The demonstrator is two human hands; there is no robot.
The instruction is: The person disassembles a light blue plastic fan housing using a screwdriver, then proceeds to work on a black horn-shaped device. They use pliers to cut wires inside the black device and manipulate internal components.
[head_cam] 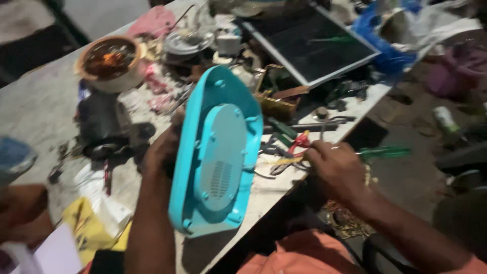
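The left hand is behind the left edge of a turquoise plastic casing and grips it there; the fingers are mostly hidden by the casing, so only the back of the hand and the wrist can be seen. The left forearm rises straight from the bottom of the view up to the casing. The casing stands on its lower end near the front edge of the bench, tilted a little to the right, with its oval grille panel turned towards the camera.

The right hand is at the right side of the casing, just beside the bench edge. It is closed loosely, knuckles up, around a green-handled screwdriver, whose handle sticks out to the right over the floor. The right forearm comes in from the lower right corner, bent at the wrist.

Between the two hands, on the bench, lie pliers with red and yellow handles. Further back there is a dark flat panel with a pale frame, a round bowl-like part with copper wire inside, and a black motor body. A blue plastic bag is near the far right corner. The picture is somewhat blurred, so the small parts are difficult to tell.
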